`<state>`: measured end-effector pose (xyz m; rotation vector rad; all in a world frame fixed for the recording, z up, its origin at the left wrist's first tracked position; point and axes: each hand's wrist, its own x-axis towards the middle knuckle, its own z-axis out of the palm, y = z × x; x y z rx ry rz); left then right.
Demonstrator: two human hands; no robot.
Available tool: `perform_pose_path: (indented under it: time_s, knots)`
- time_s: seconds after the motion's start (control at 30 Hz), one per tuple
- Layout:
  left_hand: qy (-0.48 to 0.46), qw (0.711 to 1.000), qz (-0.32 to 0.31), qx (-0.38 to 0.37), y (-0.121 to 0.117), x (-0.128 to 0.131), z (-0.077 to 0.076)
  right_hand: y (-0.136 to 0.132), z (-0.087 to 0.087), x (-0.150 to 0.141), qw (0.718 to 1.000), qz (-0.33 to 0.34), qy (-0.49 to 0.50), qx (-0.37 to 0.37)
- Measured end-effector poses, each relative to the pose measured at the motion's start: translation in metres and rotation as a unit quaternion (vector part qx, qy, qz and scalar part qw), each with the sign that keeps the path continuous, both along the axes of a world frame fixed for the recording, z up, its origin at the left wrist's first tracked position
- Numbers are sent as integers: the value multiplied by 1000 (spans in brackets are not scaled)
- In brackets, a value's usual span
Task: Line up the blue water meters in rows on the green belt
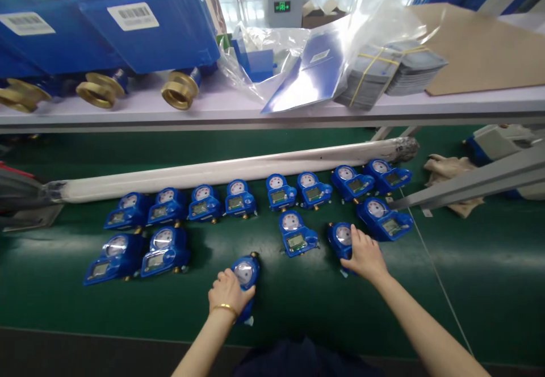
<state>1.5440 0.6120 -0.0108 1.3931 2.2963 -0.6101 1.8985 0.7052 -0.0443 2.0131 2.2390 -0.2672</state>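
My left hand [230,292] grips a blue water meter [244,272] near the belt's front edge, covering its lower half. A gold bangle circles that wrist. My right hand [366,255] rests over a second blue water meter [343,235], holding its right side. Both meters lie on a green conveyor belt [468,286]. Another meter [296,234] sits between my hands, a little farther away. Several more blue meters with round dials and small display screens [238,198] stand in rows beyond them, apart from my hands.
A long white wrapped tube [230,171] lies across the belt behind the meters. Above runs a white shelf [272,117] holding blue packages, brass pipe fittings [180,90], a plastic bag, and strapped grey stacks [389,73]. A grey bar [468,181] and beige cloth [451,181] sit at right.
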Motion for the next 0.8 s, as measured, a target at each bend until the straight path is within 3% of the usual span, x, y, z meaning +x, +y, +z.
perform_pose_path:
  time_s: [0.07,0.2,0.5,0.8]
  knots:
    - [-11,999,45,-8,6,-1,0,22,1,-2,1000,8,-13,-3]
    - [-43,997,63,-12,12,-8,-1,44,3,-11,999,26,-31,-8]
    - [-67,996,48,-20,11,-20,-5,45,5,-39,999,21,-38,-5]
    - [-101,993,52,-19,10,-24,-5,44,9,-44,998,28,-58,-1]
